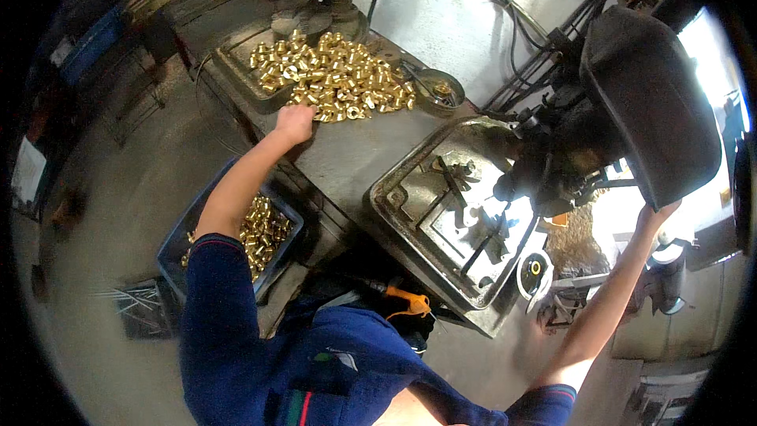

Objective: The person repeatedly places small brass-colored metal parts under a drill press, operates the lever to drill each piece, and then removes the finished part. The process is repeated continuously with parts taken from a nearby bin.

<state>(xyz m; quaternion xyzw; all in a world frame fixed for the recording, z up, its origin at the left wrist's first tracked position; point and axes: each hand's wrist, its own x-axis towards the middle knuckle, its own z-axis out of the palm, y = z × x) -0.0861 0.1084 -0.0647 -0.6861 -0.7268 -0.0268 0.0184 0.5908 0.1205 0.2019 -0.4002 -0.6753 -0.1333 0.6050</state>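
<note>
A heaped pile of brass fittings lies on the metal worktable at the far left. My left hand is at the near edge of this pile, with its fingers curled in. Whatever it may hold is hidden. Over to the right, my right hand is raised at the lower edge of a big dark machine cover. Its fingers are mostly behind that edge, so their grip does not show. Between my arms is the drill-press-like machine's base plate, with metal clamping parts on it.
A blue bin of brass fittings stands below my left arm. Beside the pile sits a round dish with small parts. An orange-handled air gun hangs by the table's front. Metal rods lie in a dark tray at lower left.
</note>
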